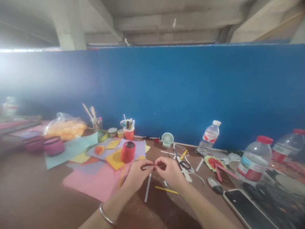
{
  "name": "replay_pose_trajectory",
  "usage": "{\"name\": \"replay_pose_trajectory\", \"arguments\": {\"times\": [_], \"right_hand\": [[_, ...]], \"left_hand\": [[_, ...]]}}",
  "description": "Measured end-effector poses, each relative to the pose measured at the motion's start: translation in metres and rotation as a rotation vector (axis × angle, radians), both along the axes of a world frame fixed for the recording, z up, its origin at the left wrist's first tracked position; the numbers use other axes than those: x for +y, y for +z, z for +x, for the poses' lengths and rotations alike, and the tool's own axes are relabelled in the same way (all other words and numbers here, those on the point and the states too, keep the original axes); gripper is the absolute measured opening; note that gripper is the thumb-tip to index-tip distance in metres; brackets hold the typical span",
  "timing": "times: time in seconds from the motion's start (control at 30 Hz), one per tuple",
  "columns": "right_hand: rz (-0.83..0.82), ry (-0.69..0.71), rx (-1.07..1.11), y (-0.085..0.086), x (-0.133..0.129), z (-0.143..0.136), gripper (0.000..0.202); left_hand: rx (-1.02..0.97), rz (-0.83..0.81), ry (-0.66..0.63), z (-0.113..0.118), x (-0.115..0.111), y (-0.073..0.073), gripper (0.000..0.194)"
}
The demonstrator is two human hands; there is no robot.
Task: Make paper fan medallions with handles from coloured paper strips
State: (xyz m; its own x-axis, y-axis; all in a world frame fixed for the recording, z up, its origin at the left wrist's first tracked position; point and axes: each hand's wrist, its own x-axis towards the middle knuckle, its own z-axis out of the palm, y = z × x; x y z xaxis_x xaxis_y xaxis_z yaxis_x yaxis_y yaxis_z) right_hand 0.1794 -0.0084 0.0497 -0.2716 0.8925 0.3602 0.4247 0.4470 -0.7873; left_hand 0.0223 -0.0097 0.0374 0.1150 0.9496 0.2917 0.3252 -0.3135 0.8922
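My left hand [140, 170] and my right hand [168, 168] meet above the brown table [133, 213], thumbs and fingertips pinched together. Whatever lies between the fingertips is too small and covered to name; a pale sliver shows by the left fingers. Just behind the left hand stands a spool of red thread [128, 152], with loose red thread at its base. Below the hands lie a white paper strip [148, 188] and a yellow paper strip [166, 190]. Scissors with black handles [184, 164] rest beyond the right hand.
Coloured paper sheets [89, 183] spread at left. Along the back stand a red cup of pens [129, 133], a small fan [167, 139] and a water bottle [209, 136]. At right are a paper rosette [214, 163], a larger bottle [254, 159] and a phone [247, 208].
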Motion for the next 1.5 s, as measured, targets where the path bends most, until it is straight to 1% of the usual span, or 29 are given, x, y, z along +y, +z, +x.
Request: {"name": "replay_pose_trajectory", "arguments": {"times": [0.03, 0.1, 0.17, 0.23, 0.43, 0.57, 0.83, 1.0, 1.07, 1.2, 1.27, 1.33, 1.43, 1.5], "right_hand": [[0.018, 0.001, -0.011, 0.0, 0.0, 0.0, 0.008], [0.044, -0.001, -0.024, -0.002, 0.0, 0.0, 0.009], [0.062, -0.003, -0.033, -0.004, 0.002, 0.0, 0.01], [0.079, 0.002, -0.039, -0.007, 0.004, 0.0, 0.01], [0.155, 0.032, -0.063, -0.013, 0.003, -0.002, 0.008], [0.173, 0.016, -0.067, -0.011, 0.002, -0.004, 0.007], [0.189, -0.025, -0.101, -0.014, 0.0, -0.006, 0.005], [0.258, 0.018, -0.159, -0.013, -0.001, -0.005, 0.008], [0.298, 0.043, -0.171, -0.015, -0.001, -0.004, 0.009], [0.419, 0.097, -0.153, -0.018, -0.001, -0.003, 0.008], [0.479, 0.131, -0.128, -0.019, -0.002, -0.003, 0.009], [0.503, 0.154, -0.073, -0.018, -0.003, -0.002, 0.01], [0.504, 0.14, 0.069, -0.015, -0.005, -0.002, 0.013], [0.506, 0.08, 0.135, -0.013, -0.006, -0.001, 0.013]], "left_hand": [[-0.015, -0.021, 0.003, 0.001, 0.0, 0.0, 0.01], [-0.111, -0.099, -0.015, 0.002, 0.0, 0.0, 0.011], [-0.221, -0.183, -0.037, 0.003, 0.0, -0.001, 0.012], [-0.29, -0.227, -0.035, 0.004, 0.001, -0.004, 0.01], [-0.348, -0.193, 0.01, 0.003, 0.003, -0.013, 0.004], [-0.331, -0.157, -0.018, 0.002, 0.004, -0.014, 0.003], [-0.326, -0.131, 0.04, 0.005, 0.001, -0.012, 0.008], [-0.358, -0.13, 0.028, 0.007, -0.001, -0.009, 0.011], [-0.412, -0.159, 0.011, 0.008, -0.003, -0.007, 0.011], [-0.593, -0.265, -0.024, 0.011, -0.008, -0.002, 0.008], [-0.685, -0.319, -0.049, 0.012, -0.01, -0.001, 0.006], [-0.764, -0.357, -0.087, 0.012, -0.01, -0.001, 0.006], [-0.876, -0.36, -0.131, 0.009, -0.007, -0.004, 0.004], [-0.961, -0.35, -0.113, 0.006, -0.002, -0.007, 0.004]]}}
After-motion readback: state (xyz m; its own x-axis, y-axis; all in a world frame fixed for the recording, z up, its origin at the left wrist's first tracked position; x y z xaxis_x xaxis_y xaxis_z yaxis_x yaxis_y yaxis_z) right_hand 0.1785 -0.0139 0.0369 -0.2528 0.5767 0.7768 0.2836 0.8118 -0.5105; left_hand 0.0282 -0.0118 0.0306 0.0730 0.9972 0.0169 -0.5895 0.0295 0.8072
